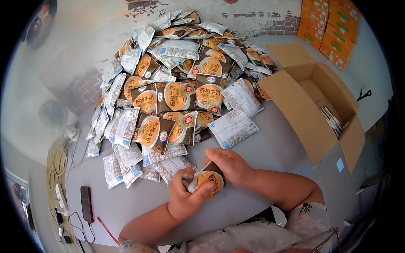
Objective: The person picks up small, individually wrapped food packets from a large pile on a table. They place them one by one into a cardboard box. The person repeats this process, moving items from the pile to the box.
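Between my two hands, just above the near edge of the grey table [103,215], is a brown and orange milk pouch [213,182]. My left hand [187,195] is closed round its left end, thumb lying across the printed front. My right hand [230,166] grips its upper right side. The pouch is tilted, and my fingers cover part of it. Beyond my hands rises a large pile of similar pouches [176,96], some showing brown fronts, others white and blue backs. One white-backed pouch [233,127] lies closest to my right hand.
An open cardboard box [291,114] stands at the right, with several pouches [331,121] inside. Orange cartons [333,31] are stacked at the back right. A phone [87,204] lies at the left, near cables [76,223] and a white power strip [61,198].
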The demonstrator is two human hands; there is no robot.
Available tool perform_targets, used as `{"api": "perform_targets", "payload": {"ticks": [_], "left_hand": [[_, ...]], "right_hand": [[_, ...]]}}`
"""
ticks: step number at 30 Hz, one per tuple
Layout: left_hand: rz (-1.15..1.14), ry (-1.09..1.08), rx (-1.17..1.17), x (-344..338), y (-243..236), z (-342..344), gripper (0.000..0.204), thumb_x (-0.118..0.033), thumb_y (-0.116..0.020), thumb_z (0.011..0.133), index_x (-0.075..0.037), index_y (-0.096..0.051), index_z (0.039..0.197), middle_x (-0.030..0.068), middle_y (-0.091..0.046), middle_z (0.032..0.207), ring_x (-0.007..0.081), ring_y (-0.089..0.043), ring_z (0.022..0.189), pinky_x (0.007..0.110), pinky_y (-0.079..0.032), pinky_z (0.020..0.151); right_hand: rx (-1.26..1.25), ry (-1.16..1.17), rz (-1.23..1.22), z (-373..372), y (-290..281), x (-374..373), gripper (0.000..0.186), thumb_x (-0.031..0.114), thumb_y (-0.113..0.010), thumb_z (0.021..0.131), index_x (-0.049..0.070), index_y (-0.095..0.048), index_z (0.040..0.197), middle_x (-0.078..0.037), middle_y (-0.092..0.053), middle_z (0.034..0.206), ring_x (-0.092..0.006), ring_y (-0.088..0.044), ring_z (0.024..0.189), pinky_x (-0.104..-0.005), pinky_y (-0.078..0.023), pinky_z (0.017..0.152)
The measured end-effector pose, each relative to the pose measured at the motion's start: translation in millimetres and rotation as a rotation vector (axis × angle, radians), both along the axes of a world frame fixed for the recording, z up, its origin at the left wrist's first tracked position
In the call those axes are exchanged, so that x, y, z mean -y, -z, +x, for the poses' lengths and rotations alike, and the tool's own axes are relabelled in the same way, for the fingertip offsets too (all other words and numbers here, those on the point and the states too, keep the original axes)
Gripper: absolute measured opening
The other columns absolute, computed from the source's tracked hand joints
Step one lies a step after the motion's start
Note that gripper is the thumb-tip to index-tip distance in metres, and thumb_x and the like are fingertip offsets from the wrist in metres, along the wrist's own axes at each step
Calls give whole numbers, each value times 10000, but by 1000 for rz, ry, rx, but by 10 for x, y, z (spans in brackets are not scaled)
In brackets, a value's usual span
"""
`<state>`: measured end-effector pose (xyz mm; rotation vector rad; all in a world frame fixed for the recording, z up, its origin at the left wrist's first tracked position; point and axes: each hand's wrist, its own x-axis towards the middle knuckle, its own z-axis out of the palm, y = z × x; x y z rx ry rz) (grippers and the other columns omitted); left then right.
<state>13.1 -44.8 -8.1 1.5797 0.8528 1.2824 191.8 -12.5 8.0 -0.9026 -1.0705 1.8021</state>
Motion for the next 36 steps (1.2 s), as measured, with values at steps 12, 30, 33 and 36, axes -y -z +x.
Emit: {"api": "perform_targets", "payload": {"ticks": [12,30,33,36], "left_hand": [[136,-109,-175,11,85,-45,415,-273,-757,805,-58,-432,946,70,-558,809,124,-517,644,280,-450,584],[241,47,-219,-12,30,-41,365,-281,-684,866,-66,-396,930,60,-522,856,100,-482,698,248,-405,583],[91,6,-178,-46,68,-73,358,-271,-693,861,-63,-414,941,65,-546,846,125,-514,689,262,-431,593],[-329,-75,232,-84,-26,12,326,-256,-687,869,-66,-438,959,60,-569,852,135,-552,699,273,-472,619]], "right_hand": [[128,20,245,-21,30,46,296,299,-479,984,39,-570,875,15,-541,740,-49,-495,708,-234,-424,649],[132,49,101,11,-29,6,361,336,-522,960,54,-564,739,26,-538,696,-39,-486,651,-219,-413,593],[105,43,65,12,-6,-31,391,381,-525,956,49,-577,757,17,-543,681,-39,-489,643,-225,-414,572],[168,12,122,31,29,-66,402,419,-548,940,38,-576,816,20,-543,687,-39,-491,647,-221,-419,573]]}}
